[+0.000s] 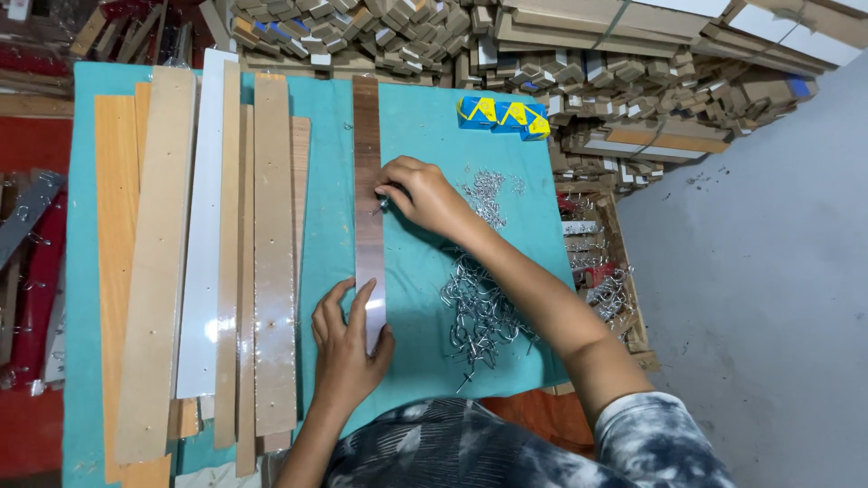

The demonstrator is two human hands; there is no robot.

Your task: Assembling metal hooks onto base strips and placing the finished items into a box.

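A teal cloth (425,136) is covering the table, with grey floor (768,271) at the right and stacked wood pieces (561,54) behind. A wooden crate (624,271) beside the table is holding metal hooks. The left hand (348,348) is pressing flat on the dark wooden strip (368,181). The right hand (425,194) is pinching, fingers together, a small metal hook (383,206) against the strip. Loose hooks (479,312) are lying nearby.
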